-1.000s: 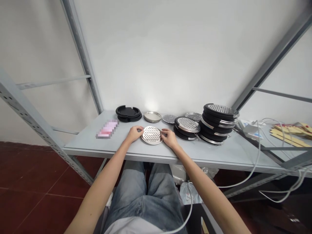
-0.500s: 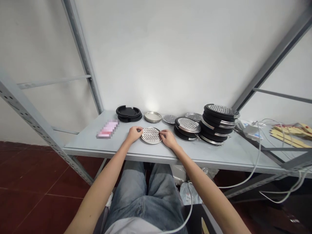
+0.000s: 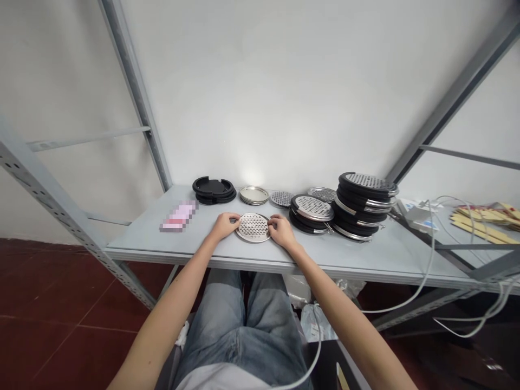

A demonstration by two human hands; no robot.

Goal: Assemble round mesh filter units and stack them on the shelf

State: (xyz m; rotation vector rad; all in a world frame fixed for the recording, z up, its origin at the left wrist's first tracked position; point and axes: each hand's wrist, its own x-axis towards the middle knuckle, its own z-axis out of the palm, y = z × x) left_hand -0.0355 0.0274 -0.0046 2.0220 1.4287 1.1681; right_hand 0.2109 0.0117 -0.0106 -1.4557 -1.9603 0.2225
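A round perforated metal disc (image 3: 254, 227) is being supported by the grey table (image 3: 244, 252), close to the front edge, and is being held at 2 opposite sides. Its left rim is being pinched by the fingers of the left hand (image 3: 223, 225), its right rim by those of the right hand (image 3: 281, 231). Behind it, a stack of shiny plates (image 3: 253, 194) is being borne by the table.
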